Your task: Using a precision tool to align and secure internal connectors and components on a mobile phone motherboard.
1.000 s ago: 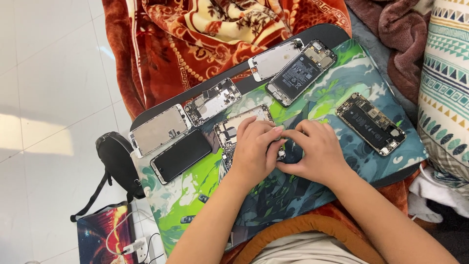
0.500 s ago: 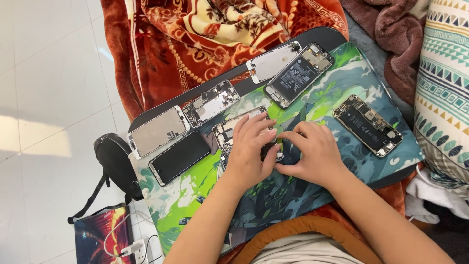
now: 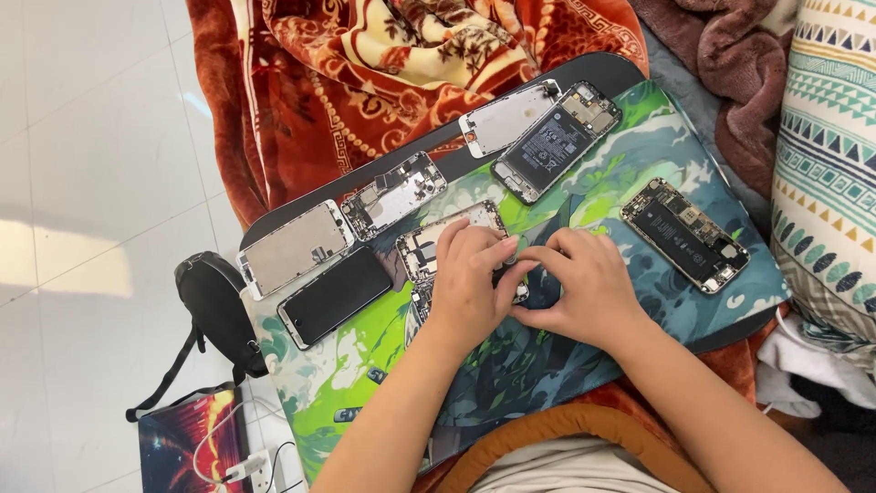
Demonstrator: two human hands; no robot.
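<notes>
Both hands down on a gutted phone

Left hand lies flat, fingers together, over the opened phone frame on the green mat; right hand pinches something tiny beside it, can't tell what.

An opened phone frame, innards exposed, lies flat mid-mat, partly covered.

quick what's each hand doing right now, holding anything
Left hand: fingers curled, pressing down on the opened phone frame on the mat.
Right hand: fingertips pinched by the left; what it holds cannot be told.
</notes>
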